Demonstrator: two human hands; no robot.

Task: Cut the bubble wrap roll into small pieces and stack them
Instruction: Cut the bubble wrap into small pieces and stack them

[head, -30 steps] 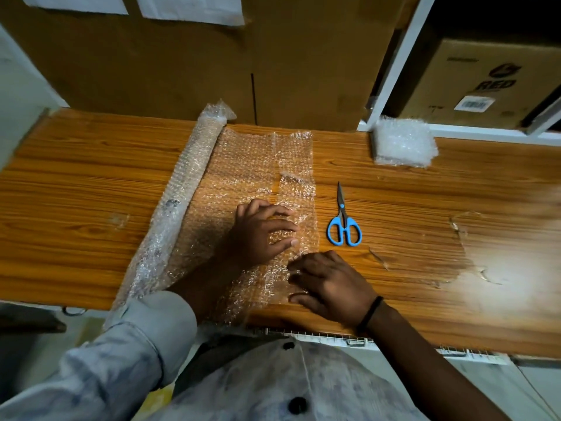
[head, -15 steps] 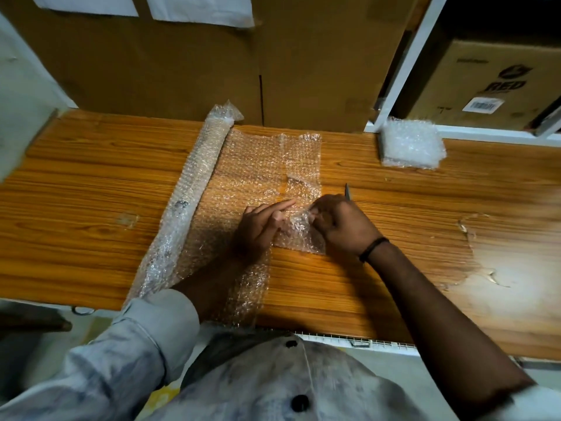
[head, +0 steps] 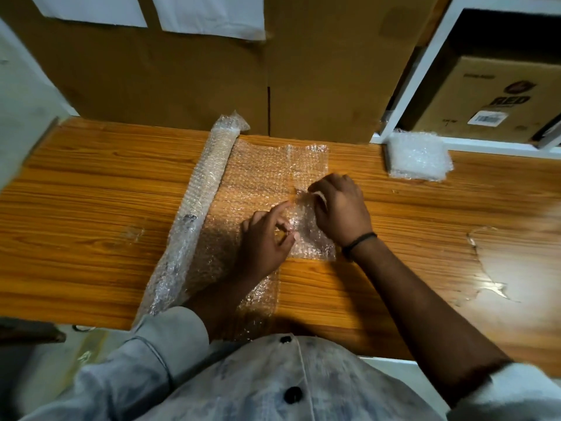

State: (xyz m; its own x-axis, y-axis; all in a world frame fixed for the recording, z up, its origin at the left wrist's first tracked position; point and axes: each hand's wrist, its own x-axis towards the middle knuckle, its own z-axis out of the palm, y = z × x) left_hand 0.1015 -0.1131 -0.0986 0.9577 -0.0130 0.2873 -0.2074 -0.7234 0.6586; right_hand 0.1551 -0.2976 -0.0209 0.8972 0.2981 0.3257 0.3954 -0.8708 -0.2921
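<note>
Pinched bubble wrap strip point(head: 312, 238) with curled left hand point(head: 265, 241) and right hand point(head: 338, 208), long axis twelve-to-six, roll point(head: 200, 202) at nine o'clock, nearer left.

A wood-grain table point(head: 91, 223) stands against tall brown cardboard boxes point(head: 182, 86); at right, a white shelf frame point(head: 425, 56) holds another carton point(head: 485, 95).

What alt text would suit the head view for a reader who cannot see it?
From above, a person's left hand pinches a bubble wrap sheet unrolled on a wooden table; the right hand curls at its edge, grip hidden. The roll lies left, a stack of cut pieces back right.
</note>
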